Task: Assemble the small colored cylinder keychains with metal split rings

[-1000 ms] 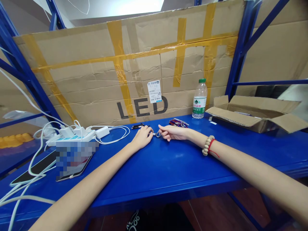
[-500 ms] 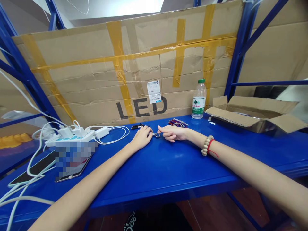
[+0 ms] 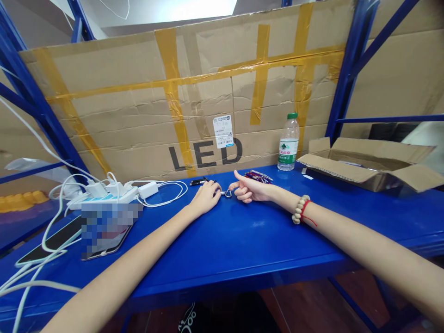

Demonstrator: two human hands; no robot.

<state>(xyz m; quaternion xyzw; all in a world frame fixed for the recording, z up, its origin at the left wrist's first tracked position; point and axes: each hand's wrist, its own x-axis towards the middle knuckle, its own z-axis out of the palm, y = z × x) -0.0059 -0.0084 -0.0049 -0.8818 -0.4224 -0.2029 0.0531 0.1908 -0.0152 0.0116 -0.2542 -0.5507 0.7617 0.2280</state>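
Left fingers touch a shiny, looped metal piece.

a small, shiny silver metal clip lay roughly level, low over the blue worktop; its rounded loop pointed at the right hand's curled fingers, its other end hidden in the left hand.

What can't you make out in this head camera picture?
All in the head view:
Metal loop: its left end hidden by the left hand.
Purple pile: partly hidden by the right hand.
Screen at left: covered by pixel blocks.
Inside of the open box: partly hidden by its flap.
Label: print too small.
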